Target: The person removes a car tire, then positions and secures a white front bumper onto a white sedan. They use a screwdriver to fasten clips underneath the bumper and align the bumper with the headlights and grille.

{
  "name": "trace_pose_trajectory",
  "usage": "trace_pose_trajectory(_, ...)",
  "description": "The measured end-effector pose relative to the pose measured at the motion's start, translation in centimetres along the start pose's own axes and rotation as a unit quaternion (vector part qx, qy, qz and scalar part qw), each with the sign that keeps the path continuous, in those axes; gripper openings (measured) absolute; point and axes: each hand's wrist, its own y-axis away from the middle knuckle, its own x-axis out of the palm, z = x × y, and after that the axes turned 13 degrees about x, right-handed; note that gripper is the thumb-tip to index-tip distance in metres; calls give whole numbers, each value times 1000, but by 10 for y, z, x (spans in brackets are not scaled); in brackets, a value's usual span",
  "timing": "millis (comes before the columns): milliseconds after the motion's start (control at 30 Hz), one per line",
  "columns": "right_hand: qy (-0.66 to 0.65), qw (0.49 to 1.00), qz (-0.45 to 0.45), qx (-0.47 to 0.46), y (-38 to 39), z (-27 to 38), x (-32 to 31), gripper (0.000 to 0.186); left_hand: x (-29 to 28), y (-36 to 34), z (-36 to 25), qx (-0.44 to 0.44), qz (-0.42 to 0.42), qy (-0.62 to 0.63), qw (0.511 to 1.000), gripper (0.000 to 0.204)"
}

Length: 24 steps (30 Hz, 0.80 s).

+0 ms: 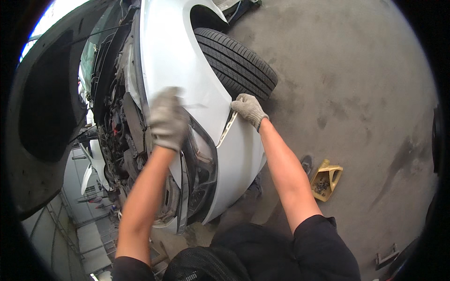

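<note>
My left hand (168,119), in a grey knit glove, is smeared by motion above the inner edge of the white fender (171,56). A thin blurred streak reaches from it to the right; I cannot make out what it is or how the fingers lie. My right hand (248,110), gloved alike, is closed on the upper end of a narrow white slotted bracket (227,129). This strip lies along the gap between the fender and the white bumper (239,159). Left of the bumper is the headlight (201,161).
A car tire (236,61) juts out of the wheel arch. The raised hood (47,103) stands at the left over the uncovered engine bay (124,126). On the concrete floor (356,93) sits a cut-open yellow jug (333,173) with small hardware in it.
</note>
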Motion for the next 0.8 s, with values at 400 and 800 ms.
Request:
trace_pose_trajectory(400,57,995,-28,-71,-4,-5,14,24,58,-7,-104,-381,311,305,815,45)
trace_pose_trajectory(800,481,834,7,-272,43,57,3,41,-7,194,-225,-300,1,317,900,37)
